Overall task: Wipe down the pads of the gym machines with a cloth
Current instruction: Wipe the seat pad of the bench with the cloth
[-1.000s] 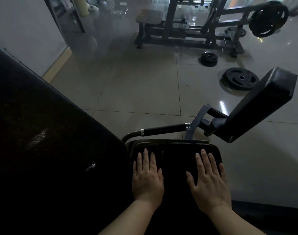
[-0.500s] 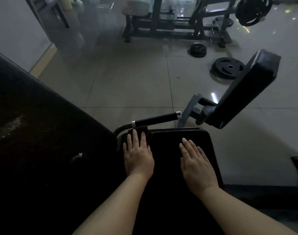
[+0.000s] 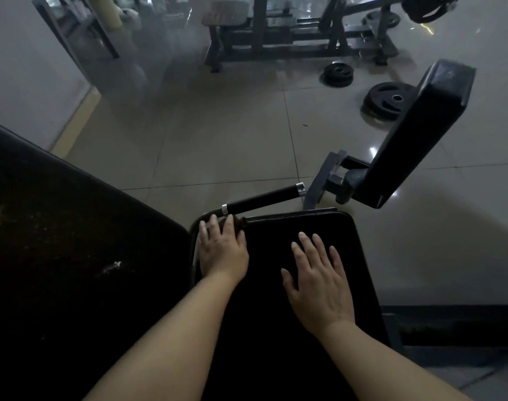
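At nine o'clock from my hands, the big black back pad (image 3: 59, 241) fills the left of my view, a slanted slab of dull vinyl with pale scuffs on it. Below centre lies the seat pad (image 3: 328, 233), a flat, rounded rectangle of smooth dark vinyl with a raised seam along its far edge. At two o'clock a narrow oblong side pad (image 3: 414, 134) tilts up on a grey metal bracket (image 3: 330, 178), its skin faintly glossy. The floor (image 3: 232, 140) is pale glazed tile with thin grout lines. At twelve o'clock stands a dark steel machine (image 3: 275, 39), and round iron weight plates (image 3: 387, 99) lie flat on the tile towards one o'clock.

Just beyond the seat runs a cylindrical handle (image 3: 264, 199) with a matte black grip between two shiny metal rings.

My right hand (image 3: 319, 282) lies palm down on the seat pad, fingers straight and slightly spread. My left hand (image 3: 222, 250) presses on the seat's far left corner, fingers fairly straight over the cloth (image 3: 238, 222), a small dark brownish wad that shows only past my fingertips, touching the seat's edge just under the handle.
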A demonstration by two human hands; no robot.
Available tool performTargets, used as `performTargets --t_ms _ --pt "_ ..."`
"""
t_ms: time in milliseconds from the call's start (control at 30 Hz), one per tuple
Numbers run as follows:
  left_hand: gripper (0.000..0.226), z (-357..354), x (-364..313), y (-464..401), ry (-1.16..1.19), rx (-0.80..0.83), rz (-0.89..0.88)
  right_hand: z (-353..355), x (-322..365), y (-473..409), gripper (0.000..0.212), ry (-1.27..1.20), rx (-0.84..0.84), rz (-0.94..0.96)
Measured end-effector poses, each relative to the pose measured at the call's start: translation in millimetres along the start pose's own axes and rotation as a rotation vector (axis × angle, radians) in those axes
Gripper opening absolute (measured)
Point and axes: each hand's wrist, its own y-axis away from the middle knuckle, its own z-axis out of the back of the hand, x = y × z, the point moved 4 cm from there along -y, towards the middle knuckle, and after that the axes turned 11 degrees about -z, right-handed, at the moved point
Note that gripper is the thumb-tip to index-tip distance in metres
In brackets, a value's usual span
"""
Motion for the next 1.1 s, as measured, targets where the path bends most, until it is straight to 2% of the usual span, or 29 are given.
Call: performTargets --t_ms 167,267,367,667,767,867,933,1033,1100 --pt "0.057 -6 -2 34 -0.04 -0.105 -0.048 6 -1 2 0.059 -0.082 -0.041 0.035" --pt "0.056 -13 -4 89 -0.02 -0.142 -0.116 0 8 17 0.054 -0.017 0.0 0.126" --pt "0.056 -16 -6 115 -0.027 -0.157 -0.137 -14 15 35 0.06 0.048 0.009 0.089" --pt "0.05 7 -4 -17 0.028 -0.064 -0.006 -23 15 37 0.062 0.077 -0.087 0.071" --pt "0.051 6 9 -26 0.007 -0.061 0.056 -21 15 34 0.063 0.074 -0.095 0.073" --pt "0.051 -2 14 -3 0.061 -0.075 0.026 -21 16 35 0.062 0.066 -0.08 0.078" --pt "0.052 -4 17 20 0.078 -0.104 0.073 -20 17 36 0.062 0.06 -0.068 0.079" --pt "0.052 -6 17 61 0.027 -0.132 0.133 -20 18 37 0.063 0.061 -0.042 0.059" --pt "0.052 -8 13 95 -0.011 -0.118 0.11 -19 18 37 0.063 0.073 -0.022 0.054"
